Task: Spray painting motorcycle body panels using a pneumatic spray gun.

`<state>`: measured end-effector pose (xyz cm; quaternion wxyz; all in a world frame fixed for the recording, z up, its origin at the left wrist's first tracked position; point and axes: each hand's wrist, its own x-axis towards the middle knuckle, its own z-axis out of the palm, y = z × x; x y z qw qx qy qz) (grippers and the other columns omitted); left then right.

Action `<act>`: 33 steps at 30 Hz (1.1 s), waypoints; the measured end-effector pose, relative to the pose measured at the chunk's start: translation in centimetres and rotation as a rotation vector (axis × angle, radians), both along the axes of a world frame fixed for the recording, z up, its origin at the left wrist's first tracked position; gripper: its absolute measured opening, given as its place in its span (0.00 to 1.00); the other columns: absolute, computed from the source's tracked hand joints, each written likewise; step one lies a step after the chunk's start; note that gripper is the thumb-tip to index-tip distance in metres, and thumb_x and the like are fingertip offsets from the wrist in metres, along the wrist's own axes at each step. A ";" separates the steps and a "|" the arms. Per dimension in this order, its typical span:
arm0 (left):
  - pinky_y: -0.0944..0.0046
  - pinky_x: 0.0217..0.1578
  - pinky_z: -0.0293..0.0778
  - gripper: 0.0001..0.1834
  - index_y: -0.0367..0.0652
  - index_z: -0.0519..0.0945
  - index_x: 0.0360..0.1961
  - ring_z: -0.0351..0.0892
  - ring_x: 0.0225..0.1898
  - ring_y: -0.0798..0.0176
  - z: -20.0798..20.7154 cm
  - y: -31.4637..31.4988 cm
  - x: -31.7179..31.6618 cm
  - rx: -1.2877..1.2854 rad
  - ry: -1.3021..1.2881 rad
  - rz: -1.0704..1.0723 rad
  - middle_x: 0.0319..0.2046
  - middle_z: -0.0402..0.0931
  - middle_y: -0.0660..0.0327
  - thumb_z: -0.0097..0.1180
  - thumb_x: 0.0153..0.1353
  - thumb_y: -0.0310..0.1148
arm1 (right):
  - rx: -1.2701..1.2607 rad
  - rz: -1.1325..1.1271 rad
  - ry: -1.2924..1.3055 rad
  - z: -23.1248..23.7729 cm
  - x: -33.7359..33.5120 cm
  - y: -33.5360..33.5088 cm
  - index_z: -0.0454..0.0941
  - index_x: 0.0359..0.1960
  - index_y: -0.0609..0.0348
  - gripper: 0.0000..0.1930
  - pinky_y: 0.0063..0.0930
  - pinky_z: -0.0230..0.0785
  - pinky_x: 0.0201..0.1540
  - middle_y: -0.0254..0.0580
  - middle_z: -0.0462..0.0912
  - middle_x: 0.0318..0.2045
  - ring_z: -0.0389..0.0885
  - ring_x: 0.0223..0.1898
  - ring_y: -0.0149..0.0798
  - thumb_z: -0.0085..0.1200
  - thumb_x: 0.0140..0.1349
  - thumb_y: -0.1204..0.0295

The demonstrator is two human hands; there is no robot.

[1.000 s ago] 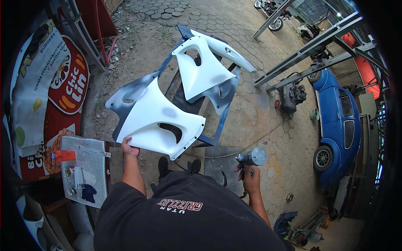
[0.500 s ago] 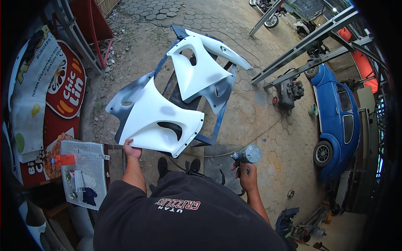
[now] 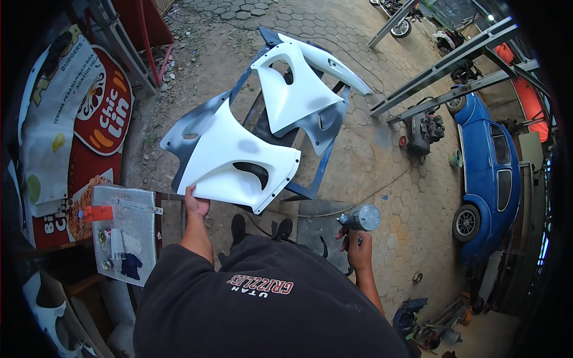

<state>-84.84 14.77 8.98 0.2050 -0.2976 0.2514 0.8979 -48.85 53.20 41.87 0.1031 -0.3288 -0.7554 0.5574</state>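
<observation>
My left hand (image 3: 196,204) grips the near left edge of a white motorcycle fairing panel (image 3: 230,173), its fingers partly hidden at the edge. This panel has a dark oval opening, grey patches and a grey left end. It rests on a dark blue metal stand (image 3: 322,173). Beyond it lies a second white fairing panel (image 3: 292,89) with grey areas, and a narrow white piece (image 3: 334,67) beside that. Lower right, my right hand (image 3: 359,249) is closed round a spray gun (image 3: 346,222) with a round cup, held away from the panels.
A foil-covered side table (image 3: 146,238) at left carries a red-orange item (image 3: 95,213) and a dark cloth (image 3: 131,266). A hose (image 3: 334,213) crosses the paving. At right stand a compressor (image 3: 422,134), metal posts (image 3: 441,73) and a blue car (image 3: 486,161). A signboard (image 3: 101,119) leans far left.
The whole view has shifted, so the panels and stand appear slightly farther right and up. Both hands keep their hold on the fairing panel and the spray gun.
</observation>
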 end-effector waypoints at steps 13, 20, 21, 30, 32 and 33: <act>0.51 0.68 0.80 0.28 0.40 0.79 0.65 0.85 0.62 0.52 3.1 2.9 2.0 0.084 0.055 -0.013 0.61 0.85 0.56 0.67 0.63 0.33 | -0.045 0.024 0.001 -0.6 -0.3 0.3 0.84 0.50 0.70 0.23 0.25 0.70 0.27 0.45 0.89 0.37 0.81 0.26 0.29 0.46 0.87 0.59; 0.49 0.73 0.73 0.29 0.39 0.78 0.67 0.82 0.66 0.51 2.4 2.5 2.9 0.078 0.057 -0.076 0.63 0.83 0.55 0.66 0.65 0.32 | -0.049 0.061 -0.019 -1.0 -0.3 0.8 0.85 0.53 0.70 0.19 0.25 0.71 0.26 0.43 0.89 0.38 0.82 0.28 0.28 0.47 0.87 0.65; 0.49 0.73 0.73 0.29 0.39 0.78 0.67 0.82 0.66 0.51 2.3 2.4 2.9 0.077 0.056 -0.079 0.63 0.83 0.55 0.66 0.65 0.32 | -0.050 0.057 -0.019 -1.0 -0.3 0.8 0.85 0.53 0.70 0.19 0.25 0.71 0.26 0.43 0.89 0.38 0.82 0.28 0.28 0.47 0.87 0.65; 0.49 0.72 0.75 0.29 0.41 0.77 0.68 0.83 0.65 0.52 2.2 2.1 3.0 0.025 0.019 -0.101 0.64 0.83 0.56 0.69 0.67 0.33 | -0.078 0.022 0.000 -1.4 0.3 0.4 0.85 0.54 0.70 0.18 0.25 0.71 0.27 0.43 0.89 0.37 0.81 0.27 0.28 0.47 0.87 0.65; 0.47 0.71 0.76 0.28 0.40 0.77 0.68 0.83 0.66 0.52 2.4 2.4 3.2 0.057 0.058 -0.103 0.64 0.84 0.54 0.68 0.70 0.32 | -0.024 0.025 -0.001 -1.2 0.1 0.1 0.85 0.48 0.70 0.25 0.24 0.69 0.27 0.45 0.89 0.35 0.79 0.24 0.28 0.46 0.88 0.56; 0.47 0.71 0.76 0.28 0.40 0.77 0.68 0.83 0.66 0.52 2.5 2.4 3.2 0.057 0.060 -0.109 0.64 0.84 0.54 0.68 0.70 0.32 | -0.024 0.019 0.001 -1.3 0.0 0.1 0.85 0.48 0.70 0.25 0.24 0.69 0.27 0.45 0.89 0.35 0.79 0.24 0.28 0.46 0.88 0.56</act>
